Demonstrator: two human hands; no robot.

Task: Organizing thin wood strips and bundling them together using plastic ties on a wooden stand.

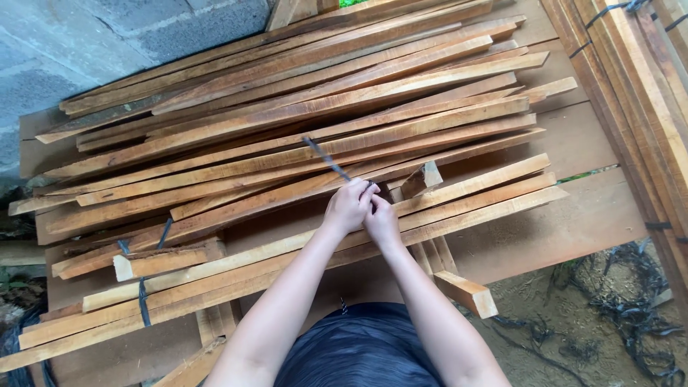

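Wooden slats (301,136) piled under hands, left grip (349,206) and right grip (382,222) closed on dark strap (326,159), block wall (86,43) behind.

Grey concrete-block wall (107,36) stood at eleven o'clock. Wooden platform boards (573,229) spanned the centre. Stacked strapped timber (645,86) occupied two o'clock. Bare dirt ground (573,322) with black strap scraps (631,315) lay at four o'clock. Daylight was even.

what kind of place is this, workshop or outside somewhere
Probably an outdoor timber yard or rough woodworking spot: a big pile of sawn wooden slats on boards, a grey block wall, and bare dirt ground strewn with black strapping.
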